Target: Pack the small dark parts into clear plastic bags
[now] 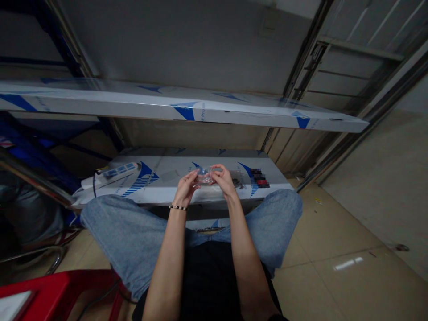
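Clear item (204, 177), small and see-through, is pinched from both sides. The left hand (186, 187) has its fingertips closed on the item's left edge and the right hand (224, 179) has its thumb and fingers closed on the right edge. Both forearms reach forward between the knees, wrists slightly bent, palms turned toward each other. One beaded bracelet (177, 207) circles the left wrist.

The item hangs just above the front edge of the low shelf (167, 189), near its middle. A few small dark parts (238, 183) lie on the shelf just beside the right hand. One power strip (115, 173) lies at the shelf's left edge.

A second shelf (133, 104) runs above. Both are wrapped in white film with blue arrow marks. The blue lettering is too small to read.
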Action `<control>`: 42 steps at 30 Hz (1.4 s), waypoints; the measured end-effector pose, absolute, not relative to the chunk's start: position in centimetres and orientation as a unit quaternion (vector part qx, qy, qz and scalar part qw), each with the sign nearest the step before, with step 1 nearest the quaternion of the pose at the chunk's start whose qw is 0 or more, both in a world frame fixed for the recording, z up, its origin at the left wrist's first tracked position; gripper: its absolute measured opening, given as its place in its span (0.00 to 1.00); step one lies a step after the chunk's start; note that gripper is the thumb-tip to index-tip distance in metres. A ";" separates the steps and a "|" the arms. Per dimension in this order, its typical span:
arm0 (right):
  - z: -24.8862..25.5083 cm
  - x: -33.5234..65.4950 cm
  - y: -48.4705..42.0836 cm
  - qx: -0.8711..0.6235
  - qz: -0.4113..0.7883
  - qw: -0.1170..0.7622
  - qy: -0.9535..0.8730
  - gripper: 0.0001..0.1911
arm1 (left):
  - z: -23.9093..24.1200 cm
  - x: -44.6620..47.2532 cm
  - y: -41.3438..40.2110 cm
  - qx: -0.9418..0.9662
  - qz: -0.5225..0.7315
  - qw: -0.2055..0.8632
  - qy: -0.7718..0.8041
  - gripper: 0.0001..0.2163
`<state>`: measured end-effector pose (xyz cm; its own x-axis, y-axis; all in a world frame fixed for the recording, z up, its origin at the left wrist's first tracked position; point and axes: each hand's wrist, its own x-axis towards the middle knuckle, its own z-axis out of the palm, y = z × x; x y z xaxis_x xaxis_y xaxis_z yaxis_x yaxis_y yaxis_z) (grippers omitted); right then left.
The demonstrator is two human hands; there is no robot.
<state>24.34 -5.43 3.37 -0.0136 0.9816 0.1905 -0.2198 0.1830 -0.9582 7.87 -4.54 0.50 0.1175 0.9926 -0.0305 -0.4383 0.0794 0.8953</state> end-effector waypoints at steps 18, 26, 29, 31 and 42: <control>2.7 24.1 -4.6 -0.405 0.399 0.643 -0.513 0.13 | 1.3 6.7 -4.0 0.442 0.591 0.551 0.391 0.22; 2.5 24.8 -4.4 -0.404 0.426 0.598 -0.546 0.15 | 1.7 6.2 -3.8 0.461 0.593 0.529 0.396 0.22; 2.6 24.8 -4.4 -0.431 0.392 0.580 -0.570 0.14 | 1.7 5.8 -3.7 0.457 0.590 0.527 0.406 0.21; 2.7 24.8 -4.5 -0.463 0.345 0.573 -0.582 0.12 | 1.6 5.5 -3.6 0.452 0.589 0.528 0.413 0.20; 1.5 23.5 -3.9 -0.417 0.455 0.647 -0.448 0.28 | 0.9 5.6 -3.3 0.427 0.610 0.508 0.433 0.20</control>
<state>23.45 -3.90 1.49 0.1837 0.9623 0.2004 -0.2158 0.2383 -0.9469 5.55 -3.32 0.92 -0.1188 0.9896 0.0808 -0.2509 -0.1087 0.9619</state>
